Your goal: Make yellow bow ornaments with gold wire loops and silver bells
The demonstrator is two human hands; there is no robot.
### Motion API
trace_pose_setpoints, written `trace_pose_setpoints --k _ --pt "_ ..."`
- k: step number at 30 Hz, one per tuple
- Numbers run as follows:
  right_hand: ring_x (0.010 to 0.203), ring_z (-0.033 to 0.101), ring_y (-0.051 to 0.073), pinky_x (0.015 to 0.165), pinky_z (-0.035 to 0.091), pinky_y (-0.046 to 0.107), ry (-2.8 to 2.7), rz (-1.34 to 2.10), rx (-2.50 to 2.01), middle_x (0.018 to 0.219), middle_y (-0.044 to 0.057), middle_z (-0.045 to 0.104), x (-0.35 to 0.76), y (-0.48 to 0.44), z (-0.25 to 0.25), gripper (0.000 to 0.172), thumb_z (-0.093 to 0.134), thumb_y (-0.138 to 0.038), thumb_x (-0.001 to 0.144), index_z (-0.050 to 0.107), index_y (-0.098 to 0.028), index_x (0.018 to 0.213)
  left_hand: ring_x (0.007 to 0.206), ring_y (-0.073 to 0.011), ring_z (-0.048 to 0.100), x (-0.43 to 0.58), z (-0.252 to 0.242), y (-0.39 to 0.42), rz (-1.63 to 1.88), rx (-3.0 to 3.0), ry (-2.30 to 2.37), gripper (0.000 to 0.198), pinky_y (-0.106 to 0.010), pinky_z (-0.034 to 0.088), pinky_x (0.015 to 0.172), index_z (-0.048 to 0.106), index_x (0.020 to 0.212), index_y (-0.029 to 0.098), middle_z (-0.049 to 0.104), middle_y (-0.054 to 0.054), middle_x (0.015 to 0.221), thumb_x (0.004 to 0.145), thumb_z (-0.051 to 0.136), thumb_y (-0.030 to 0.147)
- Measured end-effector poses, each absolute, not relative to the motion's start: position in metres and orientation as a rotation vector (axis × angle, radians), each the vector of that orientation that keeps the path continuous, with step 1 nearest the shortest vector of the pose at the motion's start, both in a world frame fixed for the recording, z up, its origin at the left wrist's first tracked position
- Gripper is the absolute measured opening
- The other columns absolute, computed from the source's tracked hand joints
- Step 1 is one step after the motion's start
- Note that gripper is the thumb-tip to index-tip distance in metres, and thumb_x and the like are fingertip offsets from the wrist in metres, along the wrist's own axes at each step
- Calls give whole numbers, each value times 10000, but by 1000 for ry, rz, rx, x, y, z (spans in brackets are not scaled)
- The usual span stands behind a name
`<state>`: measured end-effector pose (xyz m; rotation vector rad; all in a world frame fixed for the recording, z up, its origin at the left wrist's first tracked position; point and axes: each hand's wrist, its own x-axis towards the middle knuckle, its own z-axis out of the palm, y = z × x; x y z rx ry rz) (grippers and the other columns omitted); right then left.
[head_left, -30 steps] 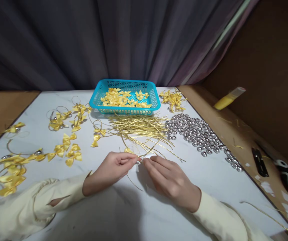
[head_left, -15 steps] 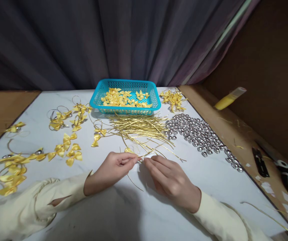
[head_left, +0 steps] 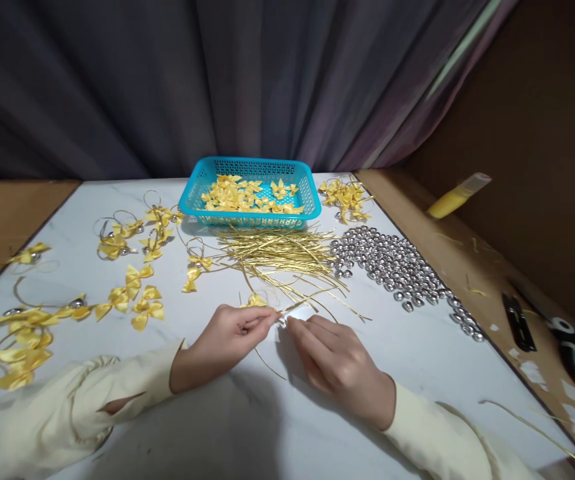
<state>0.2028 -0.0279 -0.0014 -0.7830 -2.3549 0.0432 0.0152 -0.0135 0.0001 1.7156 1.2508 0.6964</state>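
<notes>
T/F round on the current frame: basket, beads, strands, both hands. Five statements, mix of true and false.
1. The blue basket holds yellow bows. True.
2. The silver beads lie left of the basket. False: they lie to its right, on the white table.
3. The left hand pinches a thin gold strand, with the right hand fingertips close beside it. True.
4. The right hand holds scissors. False: no scissors in it; its fingertips are at the strand.
5. The pile of gold strands lies inside the basket. False: it lies on the table in front of it.
</notes>
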Motion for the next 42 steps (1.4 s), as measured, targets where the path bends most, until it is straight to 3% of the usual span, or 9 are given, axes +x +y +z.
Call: trace_pose_setpoints --k 20,33,42 --pt "484 424 131 432 343 251 -2223 213 -914 516 37 502 195 -29 12 268 369 -84 869 625 -50 795 588 -144 556 14 -6 -15 754 1799 1287 253 -201 425 514 724 801 161 666 -15 615 812 513 300" --pt "488 447 138 440 361 255 -2215 265 -931 520 57 519 194 -30 13 273 382 -79 861 639 -22 788 497 -100 510 15 -7 -15 764 1943 1268 272 -178 394 464 719 791 138 658 -3 594 834 481 262" --pt "497 443 134 452 363 246 -2209 315 -961 534 41 520 194 -31 12 268 361 -90 869 621 -76 805 495 -84 526 15 -9 -16 790 2037 1263 256 -154 408 467 714 787 127 670 0 607 837 483 225"
